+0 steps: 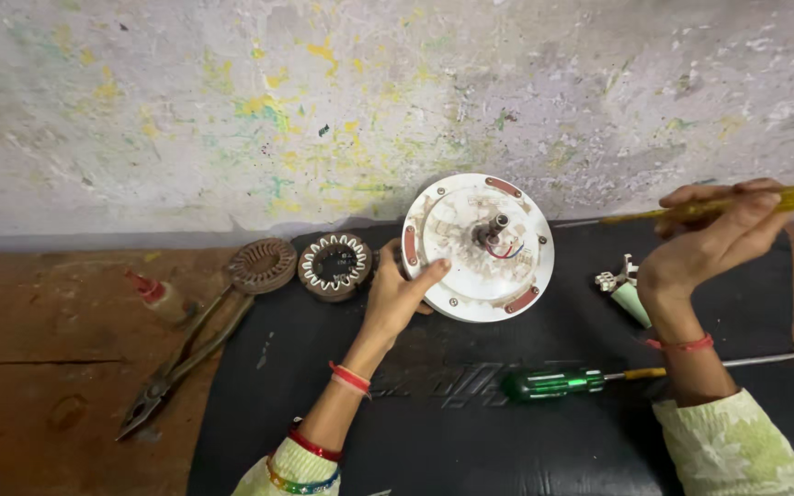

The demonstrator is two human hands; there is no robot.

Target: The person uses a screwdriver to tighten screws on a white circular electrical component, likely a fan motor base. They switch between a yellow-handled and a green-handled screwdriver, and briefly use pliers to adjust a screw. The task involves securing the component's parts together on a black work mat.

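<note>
Presently: left hand [397, 294] braces round white metal fan motor housing [478, 246], tilted mid-worktop on black mat [434, 432]; right hand [714, 243] grips yellow-handled screwdriver [737, 204]. Step judged: unscrewing housing. Next needs tip seated squarely.

White motor housing [477, 246], green-handled screwdriver [553, 382], black mat [470, 441]

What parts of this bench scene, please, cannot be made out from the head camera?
- Yellow-handled tool in the right hand: its handle end is cut off by the right edge, and its tip is too faint against the wall.
- Back of the white motor housing: tilted away, and the left hand covers its lower rim.
- Small white-and-green part: too small to identify.
</note>
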